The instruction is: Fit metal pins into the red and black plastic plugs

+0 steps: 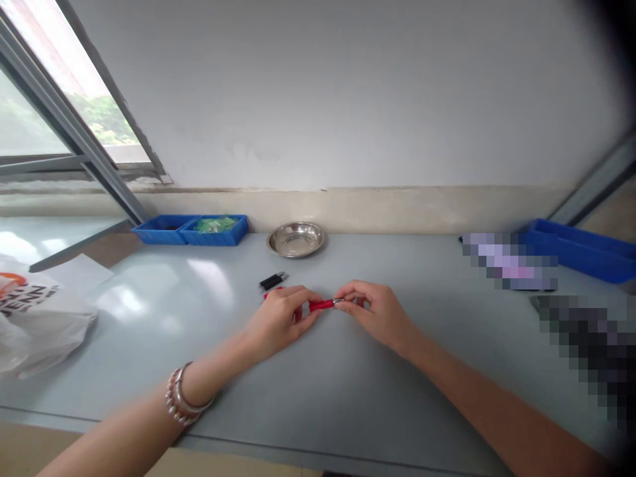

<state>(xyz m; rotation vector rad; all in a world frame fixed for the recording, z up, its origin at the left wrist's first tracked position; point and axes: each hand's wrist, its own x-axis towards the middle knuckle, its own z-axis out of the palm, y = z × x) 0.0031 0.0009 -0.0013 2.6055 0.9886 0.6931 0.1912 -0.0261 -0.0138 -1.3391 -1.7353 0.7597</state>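
Over the middle of the table I hold a slim red pen level between both hands. My left hand is closed on its red barrel. The fingertips of my right hand pinch its silver end. More red pieces show at my left hand, mostly hidden by the fingers, so I cannot tell whether they are held or lie on the table. Just beyond the left hand, black pens with silver ends lie side by side.
A round metal dish stands near the wall. Left of it are two blue trays, one holding green wrapping. A white plastic bag lies at the left. On the right are a blue bin and blurred-out objects.
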